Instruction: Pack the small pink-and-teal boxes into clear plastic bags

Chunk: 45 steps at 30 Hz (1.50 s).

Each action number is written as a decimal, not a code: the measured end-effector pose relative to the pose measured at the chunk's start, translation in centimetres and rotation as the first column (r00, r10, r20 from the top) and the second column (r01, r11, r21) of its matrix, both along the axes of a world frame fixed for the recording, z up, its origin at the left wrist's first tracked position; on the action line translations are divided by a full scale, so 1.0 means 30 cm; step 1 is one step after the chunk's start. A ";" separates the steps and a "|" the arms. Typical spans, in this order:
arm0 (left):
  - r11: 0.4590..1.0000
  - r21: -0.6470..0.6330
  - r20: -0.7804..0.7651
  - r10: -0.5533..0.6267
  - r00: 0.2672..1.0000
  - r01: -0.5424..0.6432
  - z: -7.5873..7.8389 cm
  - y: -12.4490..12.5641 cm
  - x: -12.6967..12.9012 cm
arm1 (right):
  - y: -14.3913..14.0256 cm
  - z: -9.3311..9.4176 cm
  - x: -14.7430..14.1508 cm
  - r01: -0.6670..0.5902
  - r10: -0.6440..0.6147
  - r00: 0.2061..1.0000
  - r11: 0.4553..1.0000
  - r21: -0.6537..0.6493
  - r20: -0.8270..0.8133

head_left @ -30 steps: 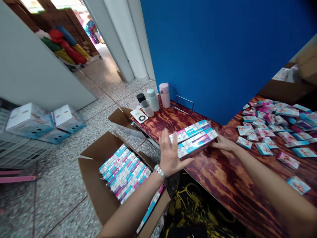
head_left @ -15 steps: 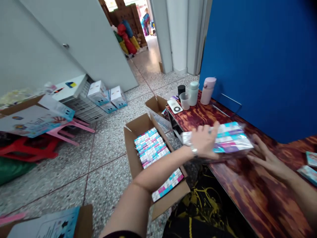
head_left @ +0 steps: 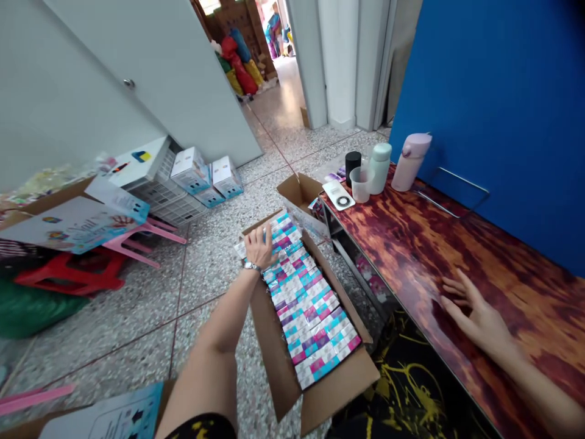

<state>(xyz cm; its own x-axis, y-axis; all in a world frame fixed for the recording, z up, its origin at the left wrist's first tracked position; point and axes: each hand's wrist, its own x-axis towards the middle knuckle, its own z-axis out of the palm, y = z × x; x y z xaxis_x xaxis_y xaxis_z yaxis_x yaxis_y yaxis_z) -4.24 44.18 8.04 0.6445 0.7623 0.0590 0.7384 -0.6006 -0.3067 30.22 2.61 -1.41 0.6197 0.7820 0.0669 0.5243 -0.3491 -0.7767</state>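
My left hand [head_left: 259,247] is at the far end of an open cardboard carton [head_left: 338,390]. It grips a clear-wrapped pack of small boxes [head_left: 286,228] from above, thumb on the near side. Inside the carton lie rows of small white, blue, pink and purple boxes [head_left: 315,311], their ends facing up. The held pack lies across the far end, over the carton's rim. My right hand [head_left: 475,317] is over the brown marbled table [head_left: 411,262], fingers apart and holding nothing.
On the table's far end stand a pink bottle [head_left: 411,163], a mint bottle [head_left: 379,169], a plastic cup [head_left: 361,184] and a black container [head_left: 353,166]. A second carton [head_left: 301,198] sits beyond the first. Pink [head_left: 141,241] and red stools [head_left: 73,274] stand left.
My left hand has carried the wrapped pack from above the table leftward to the carton's far end. My right hand, earlier beside the pack, is now apart from it over the table.
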 end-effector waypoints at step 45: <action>0.930 -0.346 -0.267 0.031 0.963 -0.126 -0.246 0.372 -0.060 | 0.007 -0.017 -0.038 -0.048 0.085 0.935 0.992 -0.116 0.344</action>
